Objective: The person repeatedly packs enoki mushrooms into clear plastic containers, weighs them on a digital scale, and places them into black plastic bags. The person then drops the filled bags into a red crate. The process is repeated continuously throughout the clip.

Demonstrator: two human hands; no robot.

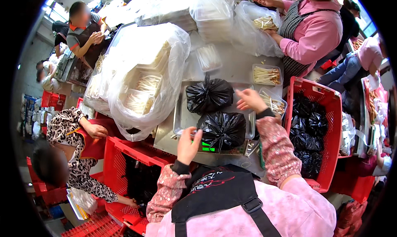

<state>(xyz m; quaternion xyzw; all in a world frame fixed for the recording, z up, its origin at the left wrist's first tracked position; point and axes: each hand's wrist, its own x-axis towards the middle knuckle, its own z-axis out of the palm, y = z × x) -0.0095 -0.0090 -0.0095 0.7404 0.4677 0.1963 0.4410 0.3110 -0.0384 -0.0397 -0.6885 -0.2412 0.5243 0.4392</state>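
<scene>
Two knotted black plastic bags sit on a shallow metal tray (178,119) in front of me. The far black bag (210,95) has its twisted neck sticking up, and the near black bag (223,130) is gathered at its middle. My left hand (189,145) is beside the near bag's left side, thumb and fingers apart, with nothing in it. My right hand (251,101) is over the tray's right side, fingers spread, holding nothing. Below the near bag a green-lit display (208,146) shows, partly hidden. What the bags contain cannot be seen.
A red crate (333,133) of black bags stands at my right, another red crate (115,166) at lower left. A large clear bag (178,42) holds boxes of pale sticks. Two open boxes (266,74) lie far right. Co-workers stand around the table; one reaches into the left crate.
</scene>
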